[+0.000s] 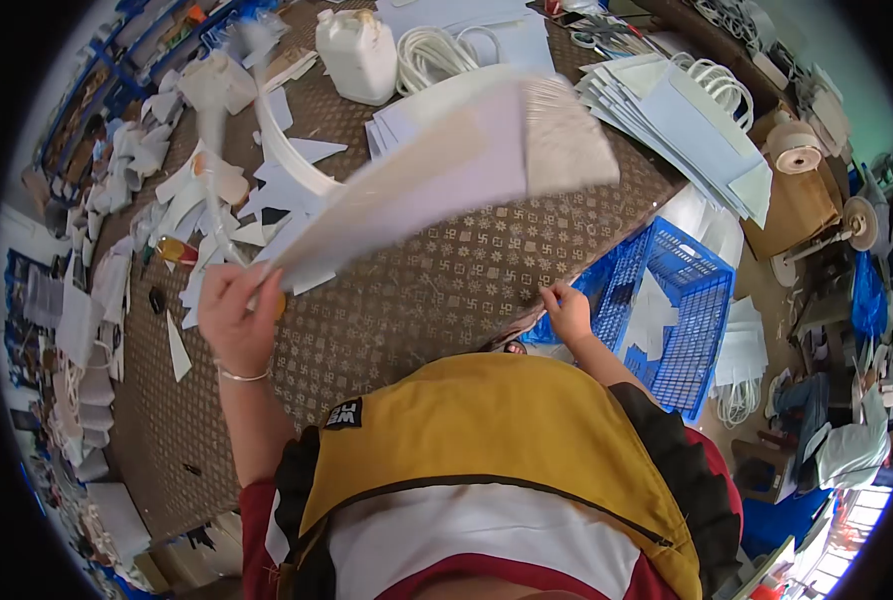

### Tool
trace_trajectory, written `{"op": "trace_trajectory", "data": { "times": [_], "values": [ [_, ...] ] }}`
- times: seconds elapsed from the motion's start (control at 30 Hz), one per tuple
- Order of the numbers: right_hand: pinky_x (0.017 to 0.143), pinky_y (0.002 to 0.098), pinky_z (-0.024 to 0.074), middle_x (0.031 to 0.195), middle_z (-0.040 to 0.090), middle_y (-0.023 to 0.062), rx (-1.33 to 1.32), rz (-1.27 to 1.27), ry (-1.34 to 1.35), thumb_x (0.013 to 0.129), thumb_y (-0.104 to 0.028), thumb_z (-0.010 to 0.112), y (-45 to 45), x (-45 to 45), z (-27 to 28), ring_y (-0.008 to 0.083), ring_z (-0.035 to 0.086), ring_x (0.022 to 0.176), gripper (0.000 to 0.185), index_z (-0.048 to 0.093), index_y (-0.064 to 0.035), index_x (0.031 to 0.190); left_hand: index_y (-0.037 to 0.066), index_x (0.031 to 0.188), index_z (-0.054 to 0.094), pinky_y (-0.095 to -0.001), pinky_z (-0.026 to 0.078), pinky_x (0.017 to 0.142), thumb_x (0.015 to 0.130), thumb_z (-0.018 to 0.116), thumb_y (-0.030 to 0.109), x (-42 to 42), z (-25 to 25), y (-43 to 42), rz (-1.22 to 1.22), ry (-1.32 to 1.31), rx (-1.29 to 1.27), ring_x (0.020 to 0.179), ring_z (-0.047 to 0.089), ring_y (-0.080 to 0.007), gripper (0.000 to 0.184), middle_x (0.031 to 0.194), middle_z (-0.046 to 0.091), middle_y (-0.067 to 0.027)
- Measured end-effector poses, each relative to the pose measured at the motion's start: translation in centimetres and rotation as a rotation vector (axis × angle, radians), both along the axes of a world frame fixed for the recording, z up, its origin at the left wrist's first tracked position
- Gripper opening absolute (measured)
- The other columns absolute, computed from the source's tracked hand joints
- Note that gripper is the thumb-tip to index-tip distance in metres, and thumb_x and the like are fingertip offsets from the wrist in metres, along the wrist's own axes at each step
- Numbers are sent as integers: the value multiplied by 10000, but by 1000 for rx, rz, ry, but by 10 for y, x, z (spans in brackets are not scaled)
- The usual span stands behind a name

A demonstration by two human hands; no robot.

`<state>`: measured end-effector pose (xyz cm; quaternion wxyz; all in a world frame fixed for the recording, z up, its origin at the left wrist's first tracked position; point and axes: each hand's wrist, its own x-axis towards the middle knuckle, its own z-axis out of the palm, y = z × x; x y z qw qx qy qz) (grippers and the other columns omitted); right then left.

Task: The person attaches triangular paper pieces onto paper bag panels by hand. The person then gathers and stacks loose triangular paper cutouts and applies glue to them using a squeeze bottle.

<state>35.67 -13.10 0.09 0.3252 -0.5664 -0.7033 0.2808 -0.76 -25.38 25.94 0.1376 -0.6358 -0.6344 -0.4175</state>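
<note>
My left hand (241, 312) is closed on the near edge of a large sheet (436, 165), pinched between thumb and fingers. The sheet is pale lavender with beige parts, tilted over the table and blurred by motion. My right hand (567, 312) is at the table's right edge with its fingers curled together. Whatever is between them, if anything, is too small to make out. Next to that hand stands a blue plastic crate (688, 335) with a white cut piece (651, 318) in it.
Cut white pieces (301, 155) lie scattered on the patterned table (416, 290). Behind are a white jerrycan (354, 60) and coiled white cord (431, 60). A stack of pale sheets (676, 125) lies at the right corner. A person in light clothing (851, 450) is at far right.
</note>
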Motion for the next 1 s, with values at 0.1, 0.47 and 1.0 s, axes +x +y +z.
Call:
{"op": "trace_trajectory", "data": {
  "times": [0.1, 0.47, 1.0],
  "values": [
    [539, 409, 450, 653, 606, 132, -29, 62, -82, 813, -295, 628, 3, -9, 6, 326, 585, 615, 268, 617, -44, 718, 89, 875, 671, -325, 414, 547, 691, 644, -20, 18, -38, 13, -108, 353, 83, 615, 512, -218, 216, 681, 516, -54],
    [619, 377, 481, 779, 632, 116, -244, 653, -376, 759, -275, 657, -68, -36, -4, 289, 609, 743, 206, 626, -87, 836, 108, 854, 631, -357, 426, 587, 749, 602, 132, 32, -254, -5, -301, 398, -418, 697, 526, -228, 111, 714, 494, -39],
    [902, 454, 413, 825, 641, 11, 652, 342, -393, 688, -137, 702, -25, -88, 122, 194, 617, 784, 199, 618, -134, 869, 123, 818, 658, -402, 376, 719, 736, 659, 118, 55, -145, 27, -218, 141, -78, 724, 527, -247, 82, 747, 565, -33]
  ]
}}
